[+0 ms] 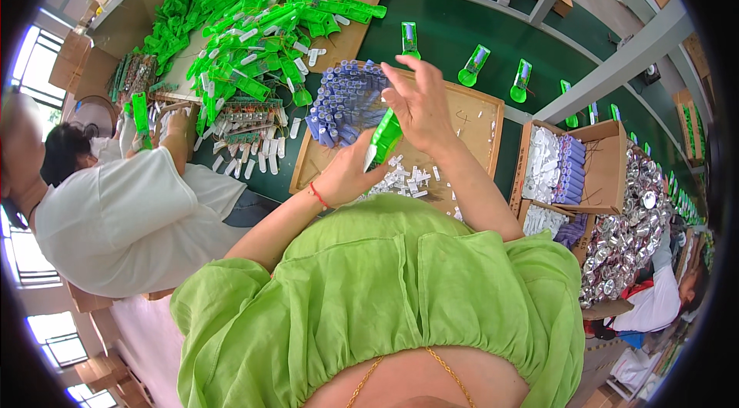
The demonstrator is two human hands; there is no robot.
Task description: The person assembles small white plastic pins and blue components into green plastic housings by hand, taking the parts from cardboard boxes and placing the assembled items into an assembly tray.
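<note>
My left hand point(348, 169), with a red string bracelet at its wrist, grips a bright green plastic housing point(386, 140) over the near part of a wood-framed tray point(477, 148). Just above and to the right of the housing is my right hand point(421, 106). Its fingers are spread and bent, and nothing shows between them; whether its lower edge touches the housing I cannot tell. In the tray, purple-wrapped cylindrical cells point(346, 100) stand packed at the left. Small white plastic pieces point(408, 178) lie loose nearer my body, partly behind my left hand.
A big heap of green housings point(254, 23) with wires fills the back left. Circuit boards point(245, 125) lie beside a co-worker in white point(138, 208). More green pieces point(474, 65) line the green belt beyond. Cardboard boxes point(604, 165) and shiny reflector cups point(627, 231) stand right, near a metal post point(616, 61).
</note>
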